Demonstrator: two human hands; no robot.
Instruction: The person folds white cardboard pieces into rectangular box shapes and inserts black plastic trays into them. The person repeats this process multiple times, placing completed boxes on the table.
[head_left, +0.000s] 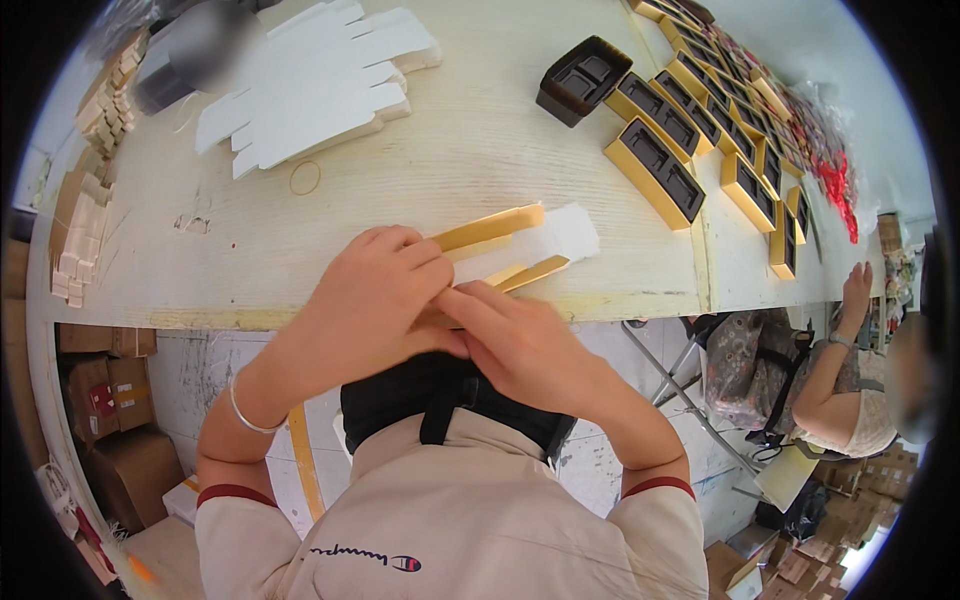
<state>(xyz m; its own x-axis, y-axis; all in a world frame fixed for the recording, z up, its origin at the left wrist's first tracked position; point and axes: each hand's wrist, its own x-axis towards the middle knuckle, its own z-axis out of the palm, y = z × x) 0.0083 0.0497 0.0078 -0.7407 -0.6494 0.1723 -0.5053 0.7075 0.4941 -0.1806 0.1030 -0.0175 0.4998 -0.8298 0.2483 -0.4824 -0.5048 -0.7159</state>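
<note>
A partly folded carton (490,228), gold on its raised side flaps and white on its flat end panel, lies near the table's front edge. My left hand (380,290) is closed on its near end, fingers curled over the edge. From the other side, my right hand (525,340) pinches the same end, its fingers touching those of the left. Both hands cover that end, so its folds are hidden. The carton's far end points away to the right and stands open.
On the pale table (480,130), flat white carton blanks (320,85) are stacked at far left, beside a rubber band (305,178). Gold boxes with black inserts (655,172) stand in rows at far right, near a black tray (583,80). Another person's arm (835,375) is at right.
</note>
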